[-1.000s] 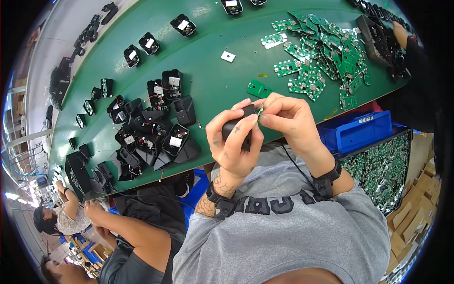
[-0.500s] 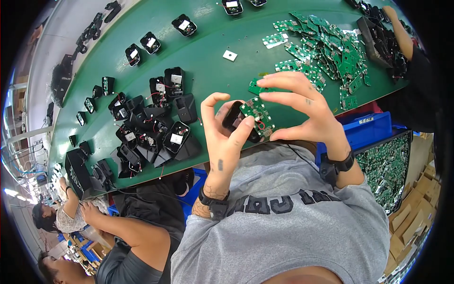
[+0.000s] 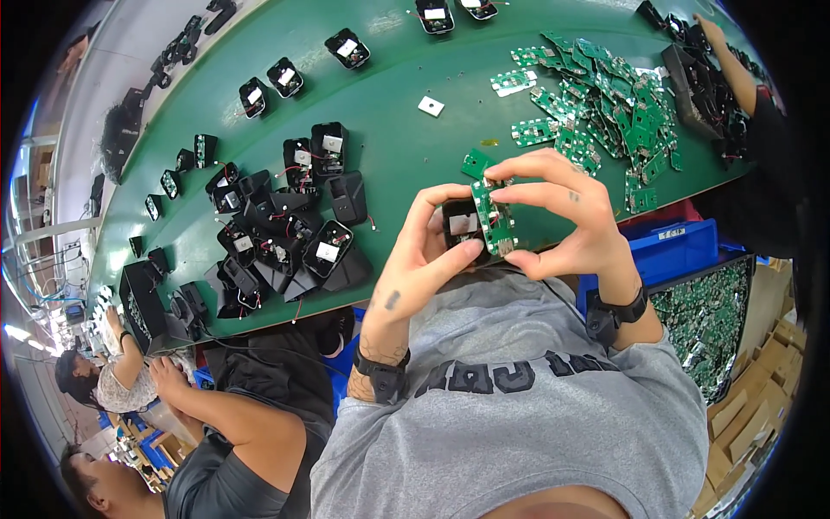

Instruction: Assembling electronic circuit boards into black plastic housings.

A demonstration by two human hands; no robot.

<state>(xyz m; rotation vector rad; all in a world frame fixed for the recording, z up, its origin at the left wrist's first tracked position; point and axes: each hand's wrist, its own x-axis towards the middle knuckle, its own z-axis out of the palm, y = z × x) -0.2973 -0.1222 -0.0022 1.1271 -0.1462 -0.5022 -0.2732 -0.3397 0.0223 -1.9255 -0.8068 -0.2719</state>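
My left hand is closed around a black plastic housing, its open side facing up with a pale piece inside. Between the fingers and thumb of my right hand is a green circuit board, gripped by its two ends and tilted beside the housing. A red wire shows near the board's upper part. Whether the wire joins board and housing cannot be made out. Just beyond my right fingertips, another green board lies on the table.
A heap of green boards lies at the right, near a blue bin. Black housings are piled at the left, and several stand in a row along the far side. A small white plate lies mid-table. Co-workers sit at the left.
The circuit board has turned more upright and shifted slightly right, away from the housing, uncovering its inside. My right fingers now hold the board by its ends; my left thumb has come off its face.
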